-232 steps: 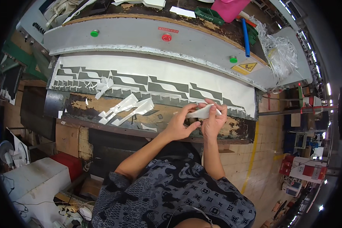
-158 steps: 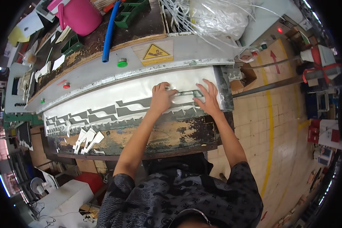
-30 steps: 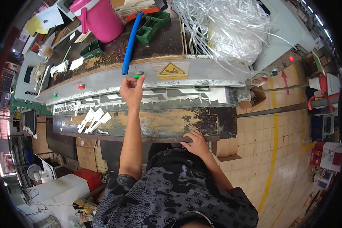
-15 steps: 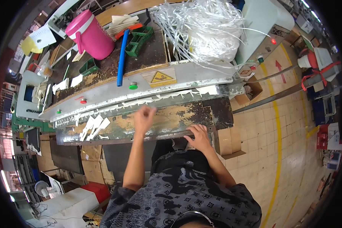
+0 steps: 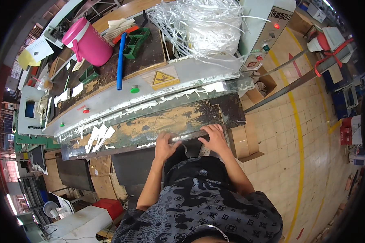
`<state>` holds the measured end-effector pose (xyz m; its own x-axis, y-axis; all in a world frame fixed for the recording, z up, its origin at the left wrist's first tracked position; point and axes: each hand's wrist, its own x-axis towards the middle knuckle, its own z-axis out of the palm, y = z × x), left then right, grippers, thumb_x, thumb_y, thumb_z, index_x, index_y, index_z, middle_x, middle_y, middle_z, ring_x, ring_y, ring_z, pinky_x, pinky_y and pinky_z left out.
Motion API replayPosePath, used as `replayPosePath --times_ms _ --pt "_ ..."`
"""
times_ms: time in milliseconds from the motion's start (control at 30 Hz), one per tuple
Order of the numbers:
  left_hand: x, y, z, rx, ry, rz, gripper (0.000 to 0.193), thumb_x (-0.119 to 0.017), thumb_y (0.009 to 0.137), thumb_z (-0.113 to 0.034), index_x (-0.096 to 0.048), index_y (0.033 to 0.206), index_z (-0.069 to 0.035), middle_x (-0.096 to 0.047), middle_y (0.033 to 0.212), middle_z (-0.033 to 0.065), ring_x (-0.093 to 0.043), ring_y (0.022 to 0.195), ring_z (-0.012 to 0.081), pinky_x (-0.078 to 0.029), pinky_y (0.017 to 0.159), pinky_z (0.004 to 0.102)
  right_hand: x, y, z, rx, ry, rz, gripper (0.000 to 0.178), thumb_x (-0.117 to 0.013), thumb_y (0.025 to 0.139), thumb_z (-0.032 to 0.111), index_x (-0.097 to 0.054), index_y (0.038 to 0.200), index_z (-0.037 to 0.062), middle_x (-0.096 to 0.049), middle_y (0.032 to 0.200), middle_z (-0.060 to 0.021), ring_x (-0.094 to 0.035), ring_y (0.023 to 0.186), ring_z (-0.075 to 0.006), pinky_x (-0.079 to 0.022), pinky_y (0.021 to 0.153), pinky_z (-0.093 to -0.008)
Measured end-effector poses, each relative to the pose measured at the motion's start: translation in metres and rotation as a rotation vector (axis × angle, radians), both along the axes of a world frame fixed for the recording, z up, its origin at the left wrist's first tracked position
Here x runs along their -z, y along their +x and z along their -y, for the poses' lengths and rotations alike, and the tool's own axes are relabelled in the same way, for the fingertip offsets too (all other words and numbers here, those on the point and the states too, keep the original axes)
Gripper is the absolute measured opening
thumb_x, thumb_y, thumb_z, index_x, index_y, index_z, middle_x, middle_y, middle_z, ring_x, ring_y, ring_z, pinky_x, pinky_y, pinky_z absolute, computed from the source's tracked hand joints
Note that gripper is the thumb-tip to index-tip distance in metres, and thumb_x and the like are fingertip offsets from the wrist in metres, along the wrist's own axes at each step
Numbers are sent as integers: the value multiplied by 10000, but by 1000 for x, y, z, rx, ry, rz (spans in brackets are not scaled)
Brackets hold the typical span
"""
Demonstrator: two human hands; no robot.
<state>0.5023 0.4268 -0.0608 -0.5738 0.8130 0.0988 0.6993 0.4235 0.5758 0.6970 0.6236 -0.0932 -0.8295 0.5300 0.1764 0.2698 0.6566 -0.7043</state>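
My left hand rests on the front edge of a worn machine bed, thumb stretched out toward the right and nothing held. To its right, my right hand lies over the same edge with its thumb apart from the fingers, also bare. Several white strips lie on the bed, left of my left hand. Behind the bed runs a long row of white scraps along the foot of a grey machine beam.
On top of the machine stand a pink jug, a blue tube, green trays and a heap of clear plastic strips. The beam carries a green button and a red button. An open cardboard box sits at right.
My left hand has come down from above the bed to its front edge. My right hand stays on the edge. The whole view has shifted slightly.
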Motion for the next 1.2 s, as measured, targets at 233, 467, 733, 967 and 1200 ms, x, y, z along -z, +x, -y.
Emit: replayPosePath --times_ms 233,467,733,967,1200 --pt "23 -9 5 10 -34 -25 395 -913 735 -134 -715 1065 -44 -624 954 170 -620 918 403 -505 813 484 -3 -26 -1 24 -31 243 513 -936 725 383 -742 1110 105 -597 1118 -145 -515 1183 -337 -373 1064 -463" --pt "-3 -21 -5 54 -199 194 325 -900 801 -297 -772 997 -73 -706 977 182 -676 939 367 -539 830 460 0 -20 -12 -67 -112 189 454 -950 721 354 -744 1034 97 -634 1014 -104 -608 1079 -325 -461 982 -461" --pt "14 -83 -198 186 233 -134 516 -884 796 -231 -682 1217 -13 -653 1151 164 -616 1110 382 -485 962 494 15 -97 -93 346 -8 -171 479 -805 867 154 -650 1305 37 -648 1306 -176 -614 1239 -380 -493 1040 -429" --pt "52 -88 -216 293 -20 -183 597 -879 737 -177 -664 1274 -30 -647 1133 129 -609 1098 360 -455 950 474 56 -102 -111 242 -13 44 508 -704 932 136 -587 1415 29 -571 1506 -147 -505 1428 -347 -370 1174 -479" --pt "11 -81 -131 51 328 -134 600 -797 710 -2 -654 1292 -7 -643 1138 154 -612 1047 345 -498 894 436 63 -101 -96 254 9 22 481 -738 927 155 -618 1378 34 -566 1505 -145 -504 1430 -345 -368 1183 -479"
